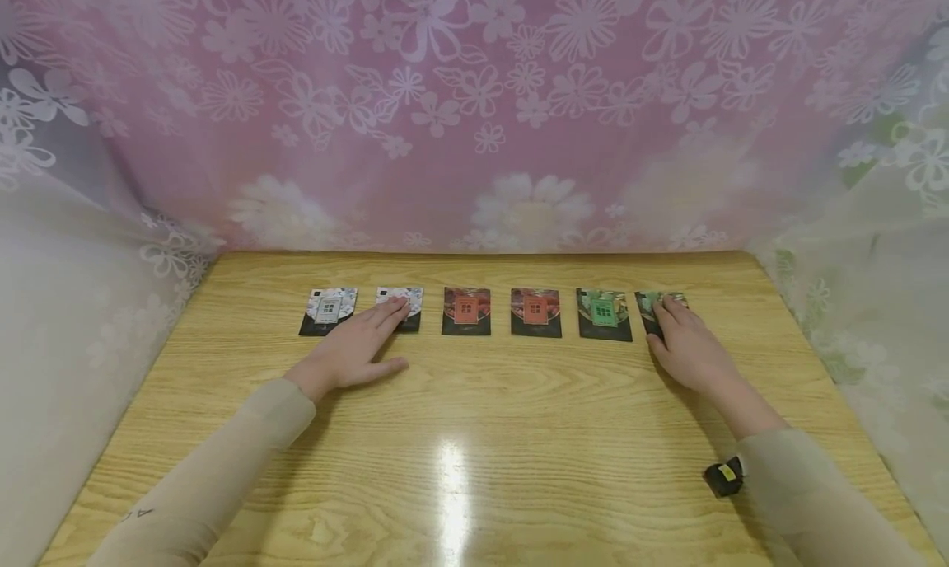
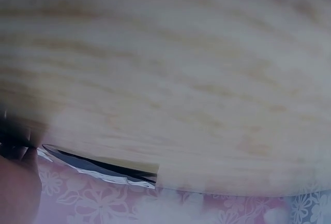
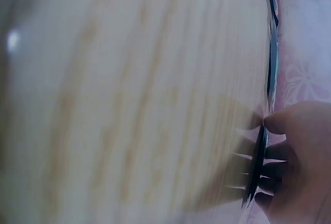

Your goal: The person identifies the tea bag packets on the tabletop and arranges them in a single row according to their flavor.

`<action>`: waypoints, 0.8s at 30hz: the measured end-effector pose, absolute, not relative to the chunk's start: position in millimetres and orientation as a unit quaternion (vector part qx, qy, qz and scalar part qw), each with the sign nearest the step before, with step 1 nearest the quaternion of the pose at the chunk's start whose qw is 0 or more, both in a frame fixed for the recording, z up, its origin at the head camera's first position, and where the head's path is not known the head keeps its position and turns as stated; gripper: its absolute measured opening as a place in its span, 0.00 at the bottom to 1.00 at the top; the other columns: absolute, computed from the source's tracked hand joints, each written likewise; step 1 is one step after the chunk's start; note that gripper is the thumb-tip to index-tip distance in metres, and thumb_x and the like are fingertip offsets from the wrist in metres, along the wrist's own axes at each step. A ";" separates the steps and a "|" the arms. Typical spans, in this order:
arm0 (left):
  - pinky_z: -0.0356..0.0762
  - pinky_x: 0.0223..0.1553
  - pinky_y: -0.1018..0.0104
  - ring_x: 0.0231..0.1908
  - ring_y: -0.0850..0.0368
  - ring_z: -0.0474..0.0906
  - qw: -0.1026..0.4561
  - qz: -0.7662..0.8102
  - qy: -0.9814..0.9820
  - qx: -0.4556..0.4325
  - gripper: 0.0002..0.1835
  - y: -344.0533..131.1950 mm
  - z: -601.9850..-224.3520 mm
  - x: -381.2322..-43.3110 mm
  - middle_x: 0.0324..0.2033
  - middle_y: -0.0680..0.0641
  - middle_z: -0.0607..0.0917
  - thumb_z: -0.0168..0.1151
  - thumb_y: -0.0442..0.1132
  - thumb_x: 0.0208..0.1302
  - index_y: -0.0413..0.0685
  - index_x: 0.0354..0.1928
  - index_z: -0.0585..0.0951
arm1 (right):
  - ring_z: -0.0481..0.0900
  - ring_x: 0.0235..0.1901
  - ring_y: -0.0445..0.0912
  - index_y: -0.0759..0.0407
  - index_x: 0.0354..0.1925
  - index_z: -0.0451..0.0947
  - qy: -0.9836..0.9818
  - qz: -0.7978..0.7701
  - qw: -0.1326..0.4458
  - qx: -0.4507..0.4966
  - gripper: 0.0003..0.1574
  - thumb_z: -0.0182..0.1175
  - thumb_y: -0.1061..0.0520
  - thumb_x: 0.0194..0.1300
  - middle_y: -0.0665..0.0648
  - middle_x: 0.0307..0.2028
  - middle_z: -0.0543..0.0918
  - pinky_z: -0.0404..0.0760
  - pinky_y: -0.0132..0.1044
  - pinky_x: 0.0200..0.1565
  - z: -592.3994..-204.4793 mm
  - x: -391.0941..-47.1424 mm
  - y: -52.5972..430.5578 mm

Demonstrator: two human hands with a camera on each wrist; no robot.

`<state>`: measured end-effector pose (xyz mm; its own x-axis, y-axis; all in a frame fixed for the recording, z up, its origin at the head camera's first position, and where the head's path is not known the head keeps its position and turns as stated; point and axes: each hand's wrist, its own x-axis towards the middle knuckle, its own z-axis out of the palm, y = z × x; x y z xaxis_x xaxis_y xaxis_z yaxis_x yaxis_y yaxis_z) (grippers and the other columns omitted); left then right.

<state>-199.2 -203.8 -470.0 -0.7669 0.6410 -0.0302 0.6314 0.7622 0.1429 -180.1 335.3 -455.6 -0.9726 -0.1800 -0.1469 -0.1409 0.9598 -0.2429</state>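
Note:
Flat printed packets lie in a row along the table's far side. My left hand (image 1: 356, 344) rests its straight fingers on the second packet (image 1: 396, 292), white and black, with the thumb spread on the wood. To its left is a matching white packet (image 1: 329, 311). At the right end my right hand (image 1: 689, 344) lies with extended fingers over a green and black packet (image 1: 647, 305), partly hiding it; the thumb is right at its near-left edge. Beside it sits another green packet (image 1: 604, 313). In the right wrist view, fingertips of the right hand (image 3: 305, 167) touch the dark packet (image 3: 257, 164).
Two red packets (image 1: 466, 311) (image 1: 536, 311) lie between the hands. The wood-grain table (image 1: 519, 419) is bordered by a pink floral curtain (image 1: 474, 138) behind and pale cloth at both sides. A small black object with a yellow label (image 1: 724, 476) is by the right sleeve.

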 end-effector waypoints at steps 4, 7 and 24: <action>0.56 0.83 0.42 0.84 0.38 0.53 0.036 0.061 0.936 0.343 0.49 -206.1 -469.8 -199.9 0.84 0.36 0.55 0.54 0.64 0.77 0.38 0.85 0.53 | 0.48 0.78 0.79 0.78 0.81 0.48 0.985 -0.129 0.087 -0.078 0.44 0.51 0.53 0.83 0.82 0.80 0.48 0.54 0.75 0.76 -454.9 -180.4 334.5; 0.56 0.83 0.42 0.84 0.38 0.52 0.039 0.056 0.937 0.344 0.49 -207.3 -470.5 -200.3 0.84 0.37 0.54 0.53 0.64 0.77 0.39 0.85 0.52 | 0.47 0.78 0.78 0.78 0.81 0.47 0.984 -0.141 0.081 -0.078 0.45 0.51 0.53 0.83 0.82 0.80 0.48 0.53 0.75 0.76 -453.5 -180.0 334.4; 0.53 0.84 0.43 0.85 0.40 0.50 0.030 0.041 0.934 0.355 0.47 -211.3 -471.1 -200.1 0.85 0.39 0.54 0.52 0.63 0.79 0.41 0.85 0.52 | 0.50 0.78 0.78 0.77 0.81 0.49 0.983 -0.145 0.050 -0.096 0.44 0.53 0.53 0.83 0.82 0.79 0.50 0.56 0.75 0.75 -440.2 -167.8 332.8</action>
